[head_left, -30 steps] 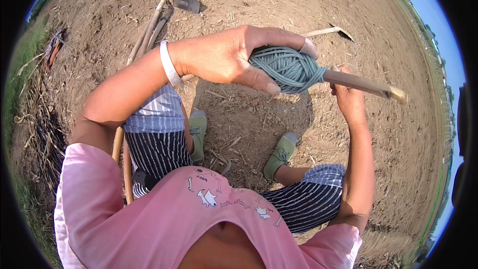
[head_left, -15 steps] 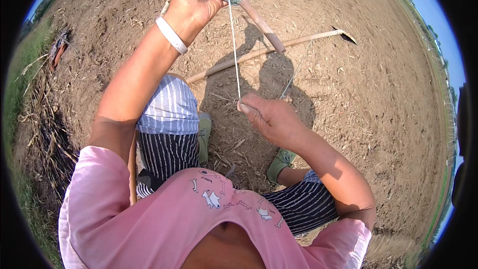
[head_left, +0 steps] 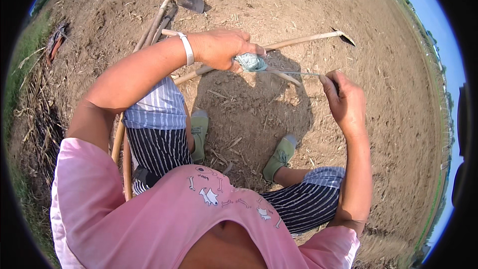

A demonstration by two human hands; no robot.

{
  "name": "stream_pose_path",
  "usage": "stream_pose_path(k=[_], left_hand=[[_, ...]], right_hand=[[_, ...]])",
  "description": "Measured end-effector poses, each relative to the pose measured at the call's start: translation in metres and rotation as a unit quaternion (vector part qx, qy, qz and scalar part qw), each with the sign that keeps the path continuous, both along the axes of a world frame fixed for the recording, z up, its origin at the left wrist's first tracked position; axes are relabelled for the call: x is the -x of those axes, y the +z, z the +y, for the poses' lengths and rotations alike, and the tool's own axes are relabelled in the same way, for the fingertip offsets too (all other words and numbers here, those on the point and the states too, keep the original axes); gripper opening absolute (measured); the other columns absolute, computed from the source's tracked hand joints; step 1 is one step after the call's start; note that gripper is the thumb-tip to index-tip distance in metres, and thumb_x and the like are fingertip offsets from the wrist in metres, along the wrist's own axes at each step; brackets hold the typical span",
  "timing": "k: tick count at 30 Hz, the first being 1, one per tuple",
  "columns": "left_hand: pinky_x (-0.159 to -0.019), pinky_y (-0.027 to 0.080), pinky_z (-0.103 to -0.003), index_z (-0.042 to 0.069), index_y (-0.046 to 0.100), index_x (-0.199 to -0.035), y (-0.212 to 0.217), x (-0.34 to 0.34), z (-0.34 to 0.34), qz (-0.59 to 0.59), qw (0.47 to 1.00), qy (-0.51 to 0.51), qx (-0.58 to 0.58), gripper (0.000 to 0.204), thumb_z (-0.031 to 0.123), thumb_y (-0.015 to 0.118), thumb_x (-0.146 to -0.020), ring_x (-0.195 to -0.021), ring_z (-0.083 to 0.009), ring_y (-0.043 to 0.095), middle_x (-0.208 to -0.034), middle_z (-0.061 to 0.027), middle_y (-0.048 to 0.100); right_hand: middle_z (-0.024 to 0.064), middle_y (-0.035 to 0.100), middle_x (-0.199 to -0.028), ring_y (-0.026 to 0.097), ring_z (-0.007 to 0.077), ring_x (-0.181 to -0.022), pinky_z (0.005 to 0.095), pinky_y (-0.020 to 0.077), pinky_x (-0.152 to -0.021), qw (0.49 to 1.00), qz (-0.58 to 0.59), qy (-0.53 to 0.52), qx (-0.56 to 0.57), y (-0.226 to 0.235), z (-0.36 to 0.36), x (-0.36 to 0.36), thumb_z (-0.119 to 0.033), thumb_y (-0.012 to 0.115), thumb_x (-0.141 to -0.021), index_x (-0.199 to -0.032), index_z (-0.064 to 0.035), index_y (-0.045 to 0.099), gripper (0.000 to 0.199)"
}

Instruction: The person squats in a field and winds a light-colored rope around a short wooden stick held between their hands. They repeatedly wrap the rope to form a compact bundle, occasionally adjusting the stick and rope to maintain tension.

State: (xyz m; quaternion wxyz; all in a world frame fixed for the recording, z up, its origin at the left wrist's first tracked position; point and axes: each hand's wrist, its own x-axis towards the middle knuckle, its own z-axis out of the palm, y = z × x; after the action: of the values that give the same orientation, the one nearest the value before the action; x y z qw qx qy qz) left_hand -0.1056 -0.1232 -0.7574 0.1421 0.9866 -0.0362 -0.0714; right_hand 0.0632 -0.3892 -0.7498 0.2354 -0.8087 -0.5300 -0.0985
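Our left hand point(head_left: 219, 49) grips the twine ball point(head_left: 250, 62); our right hand point(head_left: 344, 100), at three o'clock, pinches the strand point(head_left: 294, 72) — keep it taut.

open soil point(head_left: 378, 134): free on the right and between the shoes. string point(head_left: 294, 73): taut, spanned the gap from left hand point(head_left: 221, 49) to right hand point(head_left: 346, 102). long wooden handle point(head_left: 294, 42): lay across beyond it. tool handles point(head_left: 154, 25): crowded the left side.
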Motion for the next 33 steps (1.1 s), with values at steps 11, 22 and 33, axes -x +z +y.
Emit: stream_pose_path(k=[11, 22, 33], left_hand=[[-0.1, 0.051, -0.037, 0.004, 0.045, -0.141, 0.053, 0.002, -0.016, -0.308, 0.735, -0.037, 0.603, 0.056, 0.021, 0.066, -0.092, -0.12, -0.023, 0.059, -0.132, -0.0131, 0.057], [-0.097, 0.053, -0.036, 0.003, 0.045, -0.141, 0.054, -0.02, 0.034, -0.226, 0.41, 0.088, 0.879, 0.051, 0.022, 0.061, -0.096, -0.114, -0.0233, 0.062, -0.127, -0.0134, 0.061], [-0.105, 0.042, -0.039, 0.013, 0.035, -0.149, -0.009, -0.01, 0.023, -0.149, 0.968, 0.048, 0.194, 0.068, 0.03, 0.067, -0.091, -0.126, -0.0291, 0.051, -0.136, -0.0137, 0.054]], right_hand=[[-0.0019, 0.051, -0.068, 0.048, 0.0071, -0.065, 0.0249, 0.0425, -0.06, 0.944, 0.308, 0.023, -0.116, -0.021, -0.005, -0.027, -0.032, 0.054, -0.102, -0.086, -0.0049, 0.058, 0.032], [0.0197, 0.065, -0.088, 0.062, 0.0434, -0.08, 0.0474, 0.049, -0.068, 0.929, 0.267, 0.238, 0.091, -0.021, 0.044, 0.088, -0.025, 0.05, -0.1, -0.115, -0.01, 0.058, 0.023], [0.011, 0.061, -0.074, 0.059, 0.025, -0.065, 0.0351, 0.0473, -0.061, 0.999, 0.02, -0.047, 0.014, -0.022, -0.012, -0.027, -0.026, 0.062, -0.095, -0.094, -0.0063, 0.063, 0.019]])
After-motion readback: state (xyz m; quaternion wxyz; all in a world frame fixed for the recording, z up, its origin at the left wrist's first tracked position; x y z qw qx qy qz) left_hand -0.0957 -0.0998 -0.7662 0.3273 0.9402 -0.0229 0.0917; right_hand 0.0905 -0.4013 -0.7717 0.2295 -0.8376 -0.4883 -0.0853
